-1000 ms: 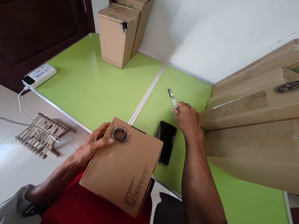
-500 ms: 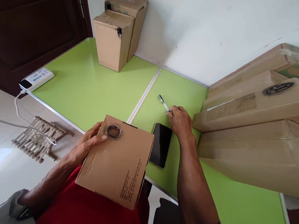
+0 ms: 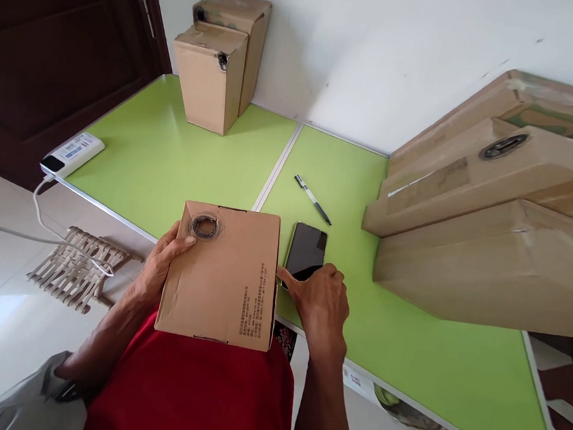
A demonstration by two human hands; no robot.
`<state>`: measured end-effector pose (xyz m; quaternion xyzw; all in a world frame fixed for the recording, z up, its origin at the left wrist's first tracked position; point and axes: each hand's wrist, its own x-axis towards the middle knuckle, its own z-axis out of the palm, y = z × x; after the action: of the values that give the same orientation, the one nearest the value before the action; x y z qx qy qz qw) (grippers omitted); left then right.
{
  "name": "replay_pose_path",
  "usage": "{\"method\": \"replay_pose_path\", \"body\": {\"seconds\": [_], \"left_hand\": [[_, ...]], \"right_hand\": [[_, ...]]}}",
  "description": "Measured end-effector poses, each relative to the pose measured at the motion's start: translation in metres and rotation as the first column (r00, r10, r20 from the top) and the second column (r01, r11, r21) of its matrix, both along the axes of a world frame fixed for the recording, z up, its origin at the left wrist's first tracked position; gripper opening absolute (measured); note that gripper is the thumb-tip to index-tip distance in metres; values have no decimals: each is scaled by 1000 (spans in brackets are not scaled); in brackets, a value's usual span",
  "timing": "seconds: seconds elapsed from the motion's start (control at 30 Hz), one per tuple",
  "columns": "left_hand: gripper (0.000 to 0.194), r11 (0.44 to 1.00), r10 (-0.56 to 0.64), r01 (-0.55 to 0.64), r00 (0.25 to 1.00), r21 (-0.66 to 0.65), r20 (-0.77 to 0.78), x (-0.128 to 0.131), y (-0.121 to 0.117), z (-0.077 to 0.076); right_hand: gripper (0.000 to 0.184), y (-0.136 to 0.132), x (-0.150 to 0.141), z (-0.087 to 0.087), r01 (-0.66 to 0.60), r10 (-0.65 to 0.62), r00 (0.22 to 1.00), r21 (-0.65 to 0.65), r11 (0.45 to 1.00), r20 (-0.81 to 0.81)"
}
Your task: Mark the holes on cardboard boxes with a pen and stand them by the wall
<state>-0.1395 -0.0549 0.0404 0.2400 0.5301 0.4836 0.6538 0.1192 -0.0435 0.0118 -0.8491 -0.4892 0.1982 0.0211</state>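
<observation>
A brown cardboard box (image 3: 226, 270), with a scribbled black ring around a hole in its upper left corner and small print on its lower right, rests against the red cloth on my lap. My left hand (image 3: 165, 261) grips its left side, thumb on the top face. My right hand (image 3: 317, 298) is beside the box's right edge, thumb stretched towards it and the other fingers partly bent; contact with the box is unclear. That hand covers the lower end of a black smartphone (image 3: 308, 247) on the table. Beyond the phone lies a pen (image 3: 312, 199).
The green table (image 3: 180, 165) has a pale seam. Two cardboard boxes (image 3: 204, 87) stand at the back left, and large cartons (image 3: 463, 257) at the right. A white power bank (image 3: 74, 154) with a cable sits at the left edge. A woven stool (image 3: 74, 267) stands on the floor.
My right hand has let go of the pen, now lying on the table, and has come back towards the box's right edge. The box has turned straighter in my left hand.
</observation>
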Motion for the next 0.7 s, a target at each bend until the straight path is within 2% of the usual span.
{"method": "replay_pose_path", "body": {"seconds": [0.13, 0.2, 0.27, 0.33, 0.4, 0.43, 0.5, 0.53, 0.57, 0.63, 0.7], "left_hand": [[56, 1000, 11, -11, 1000, 26, 18, -4, -8, 1], [58, 1000, 5, -5, 1000, 27, 11, -7, -11, -1], [59, 999, -2, 2, 1000, 42, 10, -10, -12, -3], [57, 997, -11, 9, 1000, 76, 21, -12, -12, -7], [56, 993, -24, 19, 999, 118, 40, -15, -10, -10], [56, 991, -31, 25, 998, 134, 46, -16, -9, -13], [58, 987, -48, 40, 998, 154, 49, -18, -7, -18], [58, 986, -55, 46, 997, 158, 50, -19, -6, -21], [59, 986, -61, 53, 997, 159, 51, -18, -5, -24], [59, 985, -76, 66, 995, 158, 59, -14, -4, -28], [61, 985, -91, 80, 994, 154, 67, -6, -3, -31]], "right_hand": [[76, 6, 4, -6, 116, -105, 987, 91, 989, -121], [67, 7, 10, -9, 152, -122, 966, 120, 981, -227], [53, 5, 15, -13, 173, -113, 918, 127, 977, -380], [51, -1, 16, -16, 183, -84, 837, 133, 974, -541], [60, -14, 16, -16, 246, -78, 689, 132, 960, -720], [64, -23, 16, -14, 314, -95, 569, 109, 943, -817], [65, -44, 16, -6, 460, -142, 257, -8, 888, -956], [62, -56, 17, -1, 509, -158, 111, -80, 857, -981], [58, -67, 17, 5, 531, -164, -3, -141, 836, -986], [44, -87, 16, 18, 500, -154, -133, -201, 842, -979], [33, -102, 7, 31, 395, -128, -234, -215, 893, -964]]}}
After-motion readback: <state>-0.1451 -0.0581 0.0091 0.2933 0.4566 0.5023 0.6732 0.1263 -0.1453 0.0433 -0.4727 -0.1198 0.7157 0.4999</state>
